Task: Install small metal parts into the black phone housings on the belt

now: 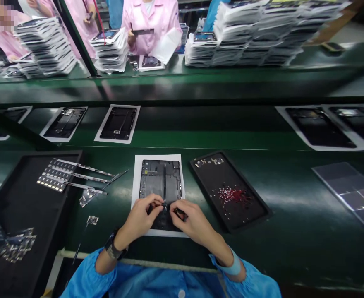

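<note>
Blue sleeves (85, 275) are framing our view, and just past them we are working over the near end of the device (157, 178), which is lying on a white sheet (137, 165) on the worktop (293, 231). Our left hand (140, 215) is pinching the lower end of the flex (165, 178) that is running down the device's middle. Our right hand (190, 221) is gripping a dark piece (179, 213) between thumb and finger, too small for us to identify. To do this well, we are judging that both wrists should be resting on the sheet, fingertips pressing straight down and lightly, so the flex is not creasing. Beside the right hand a black tray (250, 207) is holding red screws (231, 194); to the left, strips (73, 176) are lying across another tray (20, 198). Farther off, more devices (119, 123) are sitting on the belt (200, 140), and a person in pink (151, 20) is working among stacks (259, 37).
</note>
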### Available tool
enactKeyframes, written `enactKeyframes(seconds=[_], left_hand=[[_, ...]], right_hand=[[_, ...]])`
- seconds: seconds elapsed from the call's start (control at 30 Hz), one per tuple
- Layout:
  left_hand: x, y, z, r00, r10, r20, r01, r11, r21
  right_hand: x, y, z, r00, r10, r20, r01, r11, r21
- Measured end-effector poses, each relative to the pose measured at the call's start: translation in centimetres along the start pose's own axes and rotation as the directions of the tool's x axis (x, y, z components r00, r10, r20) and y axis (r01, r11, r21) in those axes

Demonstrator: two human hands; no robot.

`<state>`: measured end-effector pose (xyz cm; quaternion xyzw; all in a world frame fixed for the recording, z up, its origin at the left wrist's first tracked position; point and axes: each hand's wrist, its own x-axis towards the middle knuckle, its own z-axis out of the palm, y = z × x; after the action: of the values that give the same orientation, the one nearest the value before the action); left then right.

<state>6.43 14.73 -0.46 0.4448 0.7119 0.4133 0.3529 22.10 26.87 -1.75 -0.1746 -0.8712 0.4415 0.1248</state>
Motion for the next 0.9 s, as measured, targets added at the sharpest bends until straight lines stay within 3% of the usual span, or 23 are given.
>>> enactKeyframes(seconds=[0.13, 0.33, 0.43, 0.67, 0.9], left_hand=[[0.3, 0.4, 0.3, 0.997, 0.023, 0.077, -0.025, 0.999, 0.023], [0.8, 0.8, 0.8, 0.983, -0.098, 0.158, 0.099, 0.995, 0.003], [1.0, 0.7, 1.1, 0.982, -0.114, 0.150, 0.117, 0.993, -0.013], [0.8, 0.2, 1.8, 0.995, -0.058, 0.085, 0.059, 0.998, -0.001], [1.2, 0.3, 0.6, 0.974, -0.157, 0.166, 0.200, 0.934, -0.295]], right_hand=[[0.0, 0.2, 0.0, 1.000, 0.022, -0.004, -0.022, 0.998, 0.051], [-0.2, 0.4, 0.4, 1.000, 0.002, -0.020, -0.003, 1.000, -0.024], [-0.2, 0.3, 0.5, 1.000, 0.008, -0.027, -0.010, 0.999, -0.052], [0.1, -0.2, 0.0, 0.986, 0.168, 0.004, -0.168, 0.986, -0.009], [0.4, -0.6, -0.9, 0.982, 0.172, 0.077, -0.182, 0.971, 0.156]])
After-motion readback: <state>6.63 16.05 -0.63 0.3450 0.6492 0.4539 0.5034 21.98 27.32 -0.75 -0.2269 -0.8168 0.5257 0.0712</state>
